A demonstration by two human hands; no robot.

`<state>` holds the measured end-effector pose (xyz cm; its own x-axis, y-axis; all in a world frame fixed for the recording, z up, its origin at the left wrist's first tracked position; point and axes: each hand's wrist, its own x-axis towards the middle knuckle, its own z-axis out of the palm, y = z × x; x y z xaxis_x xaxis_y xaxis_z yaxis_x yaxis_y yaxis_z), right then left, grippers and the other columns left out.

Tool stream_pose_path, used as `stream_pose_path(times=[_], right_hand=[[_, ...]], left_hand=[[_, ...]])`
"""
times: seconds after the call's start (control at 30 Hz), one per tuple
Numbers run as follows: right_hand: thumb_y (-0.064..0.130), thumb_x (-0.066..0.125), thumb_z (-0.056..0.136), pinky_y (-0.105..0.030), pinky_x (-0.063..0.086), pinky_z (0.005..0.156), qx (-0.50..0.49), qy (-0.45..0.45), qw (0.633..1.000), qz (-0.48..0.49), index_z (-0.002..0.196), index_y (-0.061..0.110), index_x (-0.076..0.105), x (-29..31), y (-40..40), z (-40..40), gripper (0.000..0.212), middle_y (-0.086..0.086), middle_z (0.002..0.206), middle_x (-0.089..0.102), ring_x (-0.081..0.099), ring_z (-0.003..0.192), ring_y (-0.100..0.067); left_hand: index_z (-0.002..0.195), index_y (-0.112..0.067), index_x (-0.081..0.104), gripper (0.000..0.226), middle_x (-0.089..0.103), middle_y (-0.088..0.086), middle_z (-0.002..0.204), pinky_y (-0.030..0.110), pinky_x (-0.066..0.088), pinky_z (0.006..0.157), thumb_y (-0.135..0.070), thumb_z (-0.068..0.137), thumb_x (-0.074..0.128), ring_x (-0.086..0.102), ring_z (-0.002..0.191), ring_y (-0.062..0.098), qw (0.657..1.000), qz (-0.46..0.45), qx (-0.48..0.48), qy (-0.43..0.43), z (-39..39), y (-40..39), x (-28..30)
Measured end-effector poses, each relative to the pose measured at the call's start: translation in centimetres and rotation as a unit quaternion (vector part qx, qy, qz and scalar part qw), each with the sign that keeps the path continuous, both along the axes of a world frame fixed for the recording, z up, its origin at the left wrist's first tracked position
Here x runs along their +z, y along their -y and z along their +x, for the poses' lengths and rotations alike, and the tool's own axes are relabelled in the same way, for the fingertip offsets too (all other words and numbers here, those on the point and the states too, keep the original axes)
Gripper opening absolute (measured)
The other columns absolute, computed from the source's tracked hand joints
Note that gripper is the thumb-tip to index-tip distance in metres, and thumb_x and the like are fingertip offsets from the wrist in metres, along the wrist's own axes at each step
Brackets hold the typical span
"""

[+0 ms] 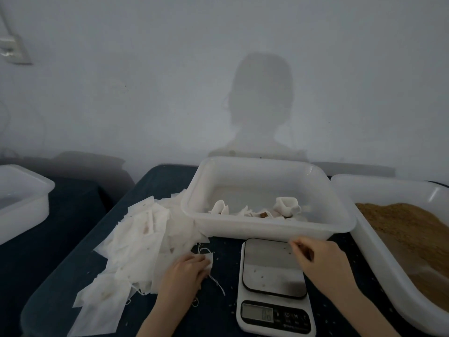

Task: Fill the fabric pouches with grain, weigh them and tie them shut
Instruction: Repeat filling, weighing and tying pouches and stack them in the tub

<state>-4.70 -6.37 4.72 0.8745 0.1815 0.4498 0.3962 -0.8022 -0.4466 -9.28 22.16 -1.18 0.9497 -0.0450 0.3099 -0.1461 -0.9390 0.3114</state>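
Tubs [267, 229] — three; scale [275, 285] — one

I was looking at a small hand-packing workroom, plainly improvised rather than industrial. A dark cloth-covered surface [73, 259] stood against a bare pale wall [145, 81]. On it sat white plastic tubs [267, 229], one at the right heaped with brown grain [401, 222], a digital kitchen scale [274, 288], and a loose pile of white fabric pouches [136, 244]. A wall socket [11, 48] showed at upper left.
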Motion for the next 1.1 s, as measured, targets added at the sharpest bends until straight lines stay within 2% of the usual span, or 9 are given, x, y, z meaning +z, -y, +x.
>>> stream_pose_path(times=[0.07, 0.2, 0.33, 0.4, 0.57, 0.7, 0.83, 0.93, 1.1], right_hand=[[0.020, 0.073, 0.083, -0.014, 0.044, 0.048, 0.002, -0.019, 1.000, 0.009, 0.081, 0.025, 0.075, -0.1, 0.0, -0.3, 0.005, 0.015, 0.058, 0.062, 0.055, 0.048, -0.001], [0.022, 0.070, 0.086, -0.024, 0.053, 0.055, 0.040, -0.059, 0.997, 0.042, 0.081, 0.031, 0.072, 0.2, -0.8, -0.8, 0.011, 0.018, 0.062, 0.063, 0.060, 0.051, -0.008], [0.030, 0.062, 0.090, -0.012, 0.044, 0.055, 0.101, -0.099, 0.989, 0.046, 0.080, 0.046, 0.060, 1.4, -3.1, -1.0, 0.018, 0.025, 0.062, 0.059, 0.057, 0.057, 0.000], [0.031, 0.060, 0.091, -0.009, 0.042, 0.059, 0.123, -0.117, 0.983, 0.071, 0.080, 0.044, 0.061, 2.0, -4.4, -0.8, 0.017, 0.026, 0.063, 0.060, 0.056, 0.061, 0.008], [0.037, 0.052, 0.096, -0.016, 0.042, 0.058, 0.152, -0.200, 0.949, 0.192, 0.078, 0.030, 0.070, 2.8, -6.8, -0.3, 0.026, 0.007, 0.079, 0.071, 0.055, 0.057, -0.001], [0.043, 0.051, 0.095, -0.030, 0.042, 0.054, 0.140, -0.226, 0.941, 0.208, 0.071, 0.015, 0.068, 2.5, -6.4, -0.2, 0.041, -0.013, 0.072, 0.066, 0.047, 0.048, -0.010], [0.025, 0.054, 0.097, -0.019, 0.039, 0.046, 0.141, -0.266, 0.914, 0.272, 0.075, 0.004, 0.067, 1.9, -5.1, 0.1, 0.033, -0.004, 0.068, 0.066, 0.045, 0.043, -0.007], [0.021, 0.054, 0.097, -0.015, 0.032, 0.042, 0.144, -0.319, 0.879, 0.323, 0.073, 0.015, 0.072, 1.6, -4.4, -0.2, 0.030, -0.003, 0.074, 0.070, 0.044, 0.041, -0.006], [0.014, 0.063, 0.091, -0.013, 0.036, 0.046, 0.123, -0.281, 0.907, 0.290, 0.064, 0.018, 0.066, 1.6, -3.5, -0.4, 0.027, 0.011, 0.050, 0.059, 0.045, 0.041, 0.000]], left_hand=[[0.106, -0.032, 0.072, 0.020, 0.066, -0.020, 0.106, 0.003, 0.036, 0.075, -0.029, 0.087, 0.067, 0.058, 0.101, -0.001, 0.998, -0.055, 0.025, 0.015, -0.5, 0.1, 0.6], [0.120, -0.031, 0.065, 0.027, 0.062, -0.019, 0.104, 0.006, 0.034, 0.074, -0.032, 0.095, 0.053, 0.049, 0.095, -0.007, 0.990, -0.114, 0.050, 0.065, -0.5, 0.0, 0.9], [0.107, -0.028, 0.071, 0.020, 0.062, -0.023, 0.089, 0.022, 0.049, 0.070, -0.024, 0.091, 0.061, 0.060, 0.084, 0.002, 0.960, -0.242, 0.077, 0.116, -0.9, 0.9, 2.3], [0.097, -0.031, 0.073, 0.017, 0.061, -0.025, 0.084, 0.020, 0.047, 0.067, -0.020, 0.090, 0.062, 0.060, 0.080, 0.003, 0.952, -0.263, 0.059, 0.146, -1.0, 2.0, 2.8], [0.095, -0.040, 0.063, 0.018, 0.056, -0.037, 0.087, 0.010, 0.045, 0.073, -0.025, 0.090, 0.057, 0.056, 0.084, -0.009, 0.959, -0.230, -0.017, 0.167, -0.5, 5.8, 4.4], [0.110, -0.029, 0.066, 0.023, 0.067, -0.022, 0.098, 0.012, 0.047, 0.075, -0.038, 0.094, 0.052, 0.053, 0.090, -0.009, 0.960, -0.177, -0.063, 0.206, 0.2, 8.0, 4.7], [0.108, -0.024, 0.070, 0.033, 0.070, -0.017, 0.100, 0.022, 0.055, 0.078, -0.038, 0.092, 0.045, 0.059, 0.094, -0.002, 0.958, -0.191, -0.080, 0.198, 0.6, 9.3, 4.2], [0.112, -0.026, 0.068, 0.035, 0.065, -0.022, 0.104, 0.020, 0.051, 0.085, -0.042, 0.090, 0.045, 0.057, 0.100, -0.003, 0.955, -0.222, -0.073, 0.181, 0.7, 9.7, 4.1], [0.128, -0.027, 0.058, 0.052, 0.056, -0.022, 0.122, 0.021, 0.039, 0.099, -0.053, 0.085, 0.044, 0.046, 0.118, -0.002, 0.966, -0.207, -0.110, 0.111, 0.6, 10.2, 4.5]])
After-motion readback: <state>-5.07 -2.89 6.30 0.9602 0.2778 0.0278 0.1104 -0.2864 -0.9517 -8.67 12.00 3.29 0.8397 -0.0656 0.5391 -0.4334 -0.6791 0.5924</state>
